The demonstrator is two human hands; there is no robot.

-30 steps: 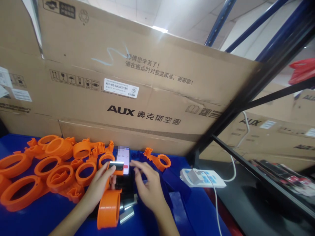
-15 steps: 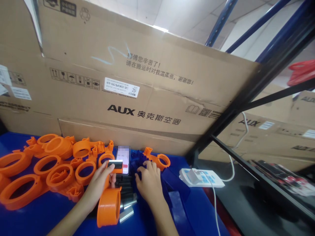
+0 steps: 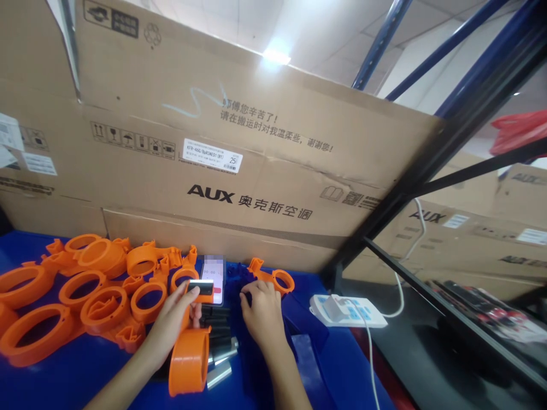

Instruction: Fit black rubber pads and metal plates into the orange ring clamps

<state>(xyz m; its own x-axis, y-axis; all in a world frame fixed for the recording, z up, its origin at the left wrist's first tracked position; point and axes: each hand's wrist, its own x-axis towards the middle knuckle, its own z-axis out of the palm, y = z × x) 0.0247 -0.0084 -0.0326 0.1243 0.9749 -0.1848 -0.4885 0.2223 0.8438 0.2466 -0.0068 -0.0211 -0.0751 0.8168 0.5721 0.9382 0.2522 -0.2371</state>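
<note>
My left hand (image 3: 176, 310) grips an orange plastic ring holder (image 3: 188, 364) by its arm, ring hanging down towards me. At the top of that holder, under my thumb, lies a black strip with a pale toothed edge (image 3: 200, 286). My right hand (image 3: 262, 313) is over a heap of small dark blue pieces (image 3: 235, 273), thumb and fingertips drawn together; whatever they pinch is too small or hidden to make out. Just behind it sits another orange ring holder (image 3: 283, 280). Between the hands lie several black and silver cylinders (image 3: 219, 373).
Many orange ring holders (image 3: 36, 333) are piled on the blue table at left. A phone (image 3: 213, 273) with a timer stands behind my hands. To the right are a white power strip (image 3: 348, 310) with a cable and a black rack post (image 3: 384, 188). A large carton (image 3: 256, 171) walls the back.
My right hand's fingers have drawn together over the dark blue pieces, and the hand has shifted slightly. My left hand holds the orange ring holder almost unmoved. The view has tilted a little.
</note>
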